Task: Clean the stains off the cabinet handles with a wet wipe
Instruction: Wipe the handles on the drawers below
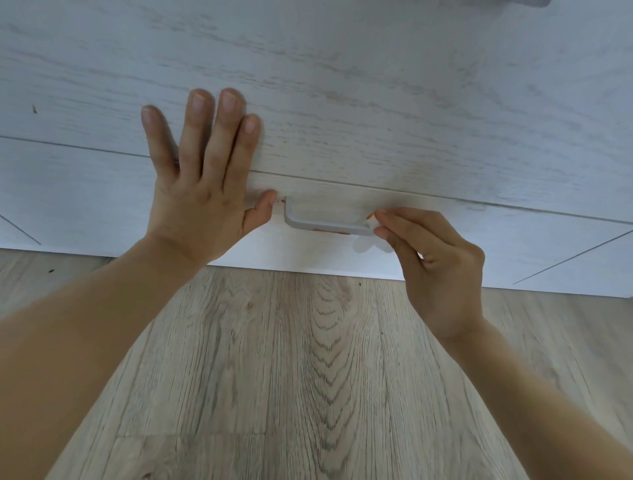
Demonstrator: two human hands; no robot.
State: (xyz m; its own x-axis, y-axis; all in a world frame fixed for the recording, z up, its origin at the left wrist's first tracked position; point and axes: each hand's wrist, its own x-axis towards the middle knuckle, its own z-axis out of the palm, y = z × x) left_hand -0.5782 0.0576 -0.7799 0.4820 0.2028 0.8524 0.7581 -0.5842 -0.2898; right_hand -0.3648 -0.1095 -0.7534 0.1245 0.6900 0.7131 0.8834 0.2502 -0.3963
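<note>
Handle (325,224), white w/ orange stains, sits low on cabinet front (376,102) near floor (308,359); right hand (435,263) pinches small wet wipe (371,226) onto handle's right end, grip clamped on it, left hand (202,178) flat, fingers spread, pressing cabinet just left of handle.

A: What can't you make out?

B: The right end of the pale grey bar handle (325,224) is covered by the right hand's fingertips (382,222). The small white wipe (372,224) they pinch barely shows.

A: Anything cut off?

B: Both forearms run out at the bottom edge. A dark grey shape (524,2) at the top edge is unreadable.
</note>
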